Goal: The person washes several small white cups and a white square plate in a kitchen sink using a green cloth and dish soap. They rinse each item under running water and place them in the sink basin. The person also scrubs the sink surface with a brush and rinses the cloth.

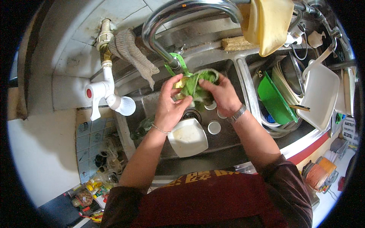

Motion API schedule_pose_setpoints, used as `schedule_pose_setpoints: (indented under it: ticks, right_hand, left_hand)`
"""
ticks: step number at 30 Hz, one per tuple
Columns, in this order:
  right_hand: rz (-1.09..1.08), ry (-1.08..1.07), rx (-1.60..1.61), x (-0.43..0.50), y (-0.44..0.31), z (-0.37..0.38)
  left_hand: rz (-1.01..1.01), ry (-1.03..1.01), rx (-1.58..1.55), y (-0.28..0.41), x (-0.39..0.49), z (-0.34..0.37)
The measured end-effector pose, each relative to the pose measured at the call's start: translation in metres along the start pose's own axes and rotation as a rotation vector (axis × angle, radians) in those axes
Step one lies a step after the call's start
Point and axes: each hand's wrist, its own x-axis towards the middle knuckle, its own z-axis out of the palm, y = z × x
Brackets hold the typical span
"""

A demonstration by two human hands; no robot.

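A crumpled green cloth (201, 82) with a pale edge is held above the sink basin (228, 142). My right hand (226, 95) grips it, thumb on top, and its lower end is blurred. At the cloth's left edge is my left hand (171, 102), its fingers and thumb spread apart. The left thumb meets the cloth; whether that hand grips it is unclear. Behind the left fingers shows a partly hidden yellow object (179, 84). Below my hands, a square whitish dish (188, 136) lies in the basin near the drain (191, 114). Several round white pieces, including one disc (214, 127), lie beside it.
A curved chrome faucet (159, 20) arches over the basin, with a green perforated strap (182, 64) at its base. Left, a knitted cloth (134, 54) hangs by a white tap (109, 82). The right basin holds a green bowl (273, 99) and a white tray (320, 94).
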Motion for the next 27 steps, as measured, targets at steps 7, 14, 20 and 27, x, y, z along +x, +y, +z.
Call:
schedule_pose_setpoints:
  ticks: [7, 14, 20, 27]
  right_hand:
    - [-0.805, 0.483, -1.015, 0.069, -0.016, 0.009]
    - [-0.847, 0.224, -1.564, 0.077, -0.002, 0.011]
    - [-0.969, 0.042, -1.757, 0.08, 0.014, 0.008]
    - [-1.092, -0.037, -1.64, 0.104, 0.025, -0.002]
  left_hand:
    - [-0.06, 0.018, 0.242, -0.027, -0.036, -0.022]
    - [-0.084, -0.116, 0.481, -0.037, -0.085, -0.026]
    - [-0.231, -0.154, 0.449, -0.041, -0.11, -0.029]
    - [-0.109, -0.223, 0.613, -0.059, -0.123, -0.044]
